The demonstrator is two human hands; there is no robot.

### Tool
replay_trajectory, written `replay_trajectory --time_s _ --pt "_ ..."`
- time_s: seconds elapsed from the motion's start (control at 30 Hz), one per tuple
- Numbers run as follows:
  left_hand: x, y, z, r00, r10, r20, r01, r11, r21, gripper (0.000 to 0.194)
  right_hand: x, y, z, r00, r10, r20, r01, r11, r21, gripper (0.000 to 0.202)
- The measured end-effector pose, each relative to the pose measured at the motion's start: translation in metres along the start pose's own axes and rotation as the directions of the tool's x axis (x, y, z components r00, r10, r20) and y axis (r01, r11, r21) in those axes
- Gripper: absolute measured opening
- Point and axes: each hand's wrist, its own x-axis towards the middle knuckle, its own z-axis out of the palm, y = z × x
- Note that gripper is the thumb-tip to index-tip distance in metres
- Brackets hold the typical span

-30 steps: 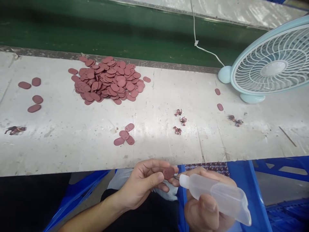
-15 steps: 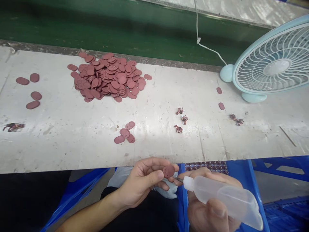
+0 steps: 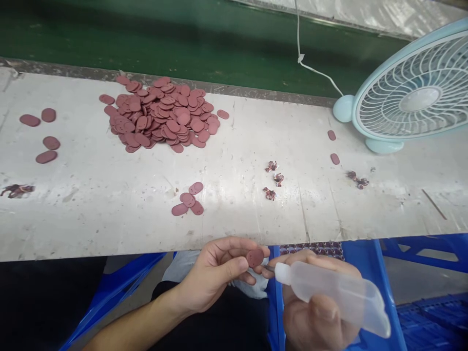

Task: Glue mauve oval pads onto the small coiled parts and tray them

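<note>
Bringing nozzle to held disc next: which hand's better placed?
Right, likely: the right hand grips the bottle, its nozzle pointing toward the disc. The left hand is occupied holding that disc.

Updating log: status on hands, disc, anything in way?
Left hand holding oval disc. Right hand gripping bottle, nozzle near disc. Fan stands away, upper right.

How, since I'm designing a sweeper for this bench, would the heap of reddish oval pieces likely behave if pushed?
The heap would probably slump and scatter, since its pieces overlap loosely at varied angles. Being thin and flat, they would likely slide rather than roll. They seem fairly stiff: the held piece in the left hand shows no visible bend.
</note>
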Motion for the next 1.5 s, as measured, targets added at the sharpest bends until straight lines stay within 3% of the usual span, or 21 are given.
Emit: replay_trajectory --time_s 0.13,0.23,0.3,0.4,0.47,0.5,0.57,0.6,0.63,0.7,0.77,0.8,0.83,1.03,1.1,1.2,1.27,1.37,1.5 --pt "-0.001 0.001 -0.001 1.000 0.017 -0.013 -0.017 1.000 -0.003 0.019 0.032 -0.020 -0.034 0.988 -0.005 0.153 -0.062 0.900 0.431 0.048" --pt "-0.001 0.004 -0.003 0.999 0.015 -0.030 -0.015 1.000 -0.013 0.018 0.043 -0.038 -0.072 0.998 0.041 0.055 -0.068 0.663 0.746 0.037" --pt "-0.002 0.005 -0.004 0.999 0.016 -0.049 -0.017 1.000 -0.022 0.019 0.045 -0.046 -0.093 0.993 0.117 -0.017 -0.047 0.527 0.849 0.032" --pt "-0.003 0.007 -0.007 0.996 0.016 -0.085 -0.018 1.000 -0.020 0.020 0.045 -0.050 -0.106 0.987 0.160 -0.028 -0.056 0.494 0.868 0.029" --pt "-0.004 0.008 -0.010 0.994 0.022 -0.112 -0.024 1.000 -0.015 0.020 0.044 -0.047 -0.099 0.991 0.098 -0.088 0.017 0.571 0.821 0.024" --pt "-0.005 0.009 -0.011 0.992 0.025 -0.124 -0.027 1.000 -0.015 0.020 0.043 -0.044 -0.091 0.984 0.048 -0.171 0.088 0.706 0.703 0.019" --pt "-0.005 0.011 -0.013 0.988 0.027 -0.151 -0.030 0.999 -0.015 0.020 0.044 -0.037 -0.072 0.934 -0.111 -0.340 0.188 0.962 0.201 0.013" --pt "-0.005 0.012 -0.013 0.986 0.027 -0.162 -0.030 0.999 -0.013 0.020 0.047 -0.034 -0.063 0.901 -0.195 -0.388 0.160 0.980 -0.121 0.013" --pt "-0.006 0.012 -0.013 0.985 0.030 -0.170 -0.032 0.999 -0.009 0.020 0.051 -0.031 -0.056 0.878 -0.259 -0.402 0.070 0.901 -0.428 0.014" --pt "-0.006 0.014 -0.014 0.985 0.042 -0.169 -0.042 0.999 0.003 0.020 0.063 -0.026 -0.047 0.884 -0.306 -0.353 -0.149 0.531 -0.834 0.024" --pt "-0.007 0.014 -0.015 0.986 0.053 -0.157 -0.052 0.999 0.012 0.020 0.077 -0.022 -0.047 0.918 -0.294 -0.265 -0.247 0.097 -0.964 0.034" --pt "-0.007 0.014 -0.015 0.986 0.056 -0.155 -0.054 0.998 0.015 0.020 0.083 -0.020 -0.049 0.933 -0.273 -0.235 -0.257 -0.045 -0.965 0.035" --pt "-0.008 0.014 -0.016 0.986 0.059 -0.155 -0.057 0.998 0.014 0.020 0.087 -0.019 -0.051 0.939 -0.257 -0.227 -0.256 -0.087 -0.963 0.034" --pt "-0.010 0.012 -0.020 0.981 0.093 -0.168 -0.094 0.996 0.003 0.019 0.079 -0.024 -0.048 0.911 -0.278 -0.306 -0.325 -0.024 -0.945 0.019" --pt "-0.009 0.011 -0.020 0.981 0.116 -0.153 -0.115 0.993 0.020 0.019 0.067 -0.029 -0.038 0.907 -0.259 -0.333 -0.318 0.099 -0.943 0.015" --pt "-0.008 0.011 -0.019 0.978 0.169 -0.123 -0.158 0.983 0.094 0.018 0.044 -0.033 -0.019 0.899 -0.201 -0.389 -0.269 0.446 -0.854 0.008" --pt "-0.008 0.010 -0.018 0.974 0.201 -0.103 -0.183 0.970 0.162 0.019 0.030 -0.033 -0.006 0.901 -0.126 -0.415 -0.252 0.627 -0.737 0.013" --pt "-0.009 0.010 -0.015 0.971 0.227 -0.073 -0.203 0.948 0.244 0.021 0.019 -0.030 0.009 0.917 -0.018 -0.399 -0.251 0.752 -0.610 0.016" --pt "-0.009 0.010 -0.009 0.978 0.206 -0.042 -0.189 0.950 0.247 0.022 0.019 -0.025 0.016 0.917 0.033 -0.397 -0.256 0.812 -0.525 0.015"
